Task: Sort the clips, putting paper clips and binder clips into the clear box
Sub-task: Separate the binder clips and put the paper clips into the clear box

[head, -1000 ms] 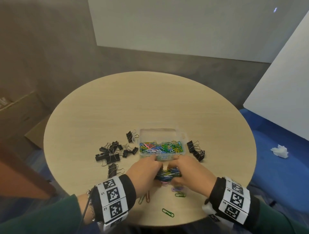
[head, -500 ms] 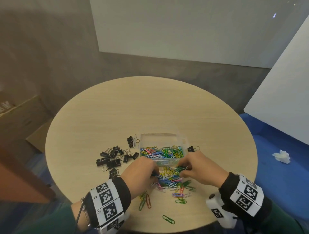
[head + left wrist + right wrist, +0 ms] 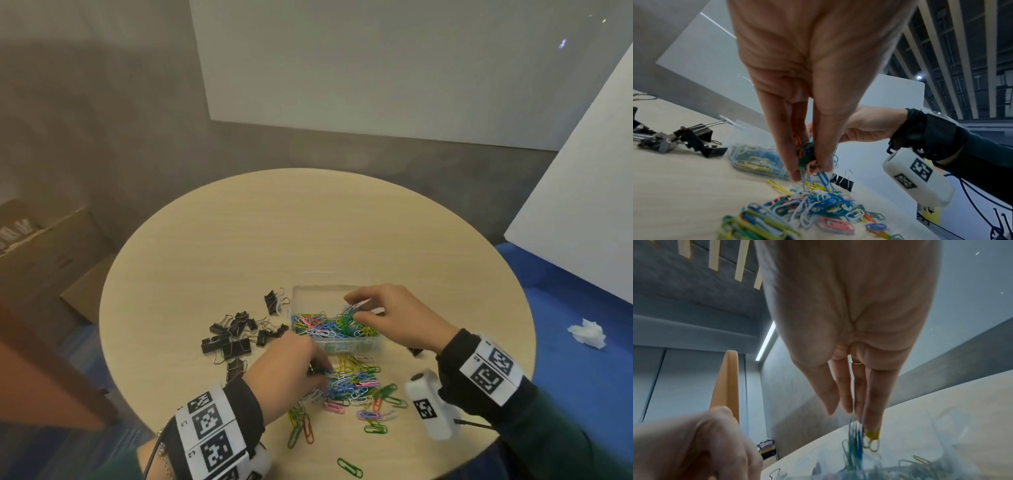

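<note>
Grey walls and white panels stood behind the round wooden bench (image 3: 239, 240), where the clear box (image 3: 373, 342) sat near the front edge, part-filled with coloured paper clips. Right hand (image 3: 394, 317) hung over the box, its fingers pinching a small bunch of clips — left hand (image 3: 286, 373) pinched more from the loose pile (image 3: 356, 383) just before it. Black binder clips (image 3: 233, 337) lay left of the box.

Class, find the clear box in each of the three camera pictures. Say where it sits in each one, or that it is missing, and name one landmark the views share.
Head: the clear box sits mid-table, right hand over it.
Left wrist: left of centre, behind the left hand's fingers, lying on the table.
Right wrist: bottom right, blurred, below the right hand's fingertips.
Shared landmark: the coloured paper clips inside the box.
</note>
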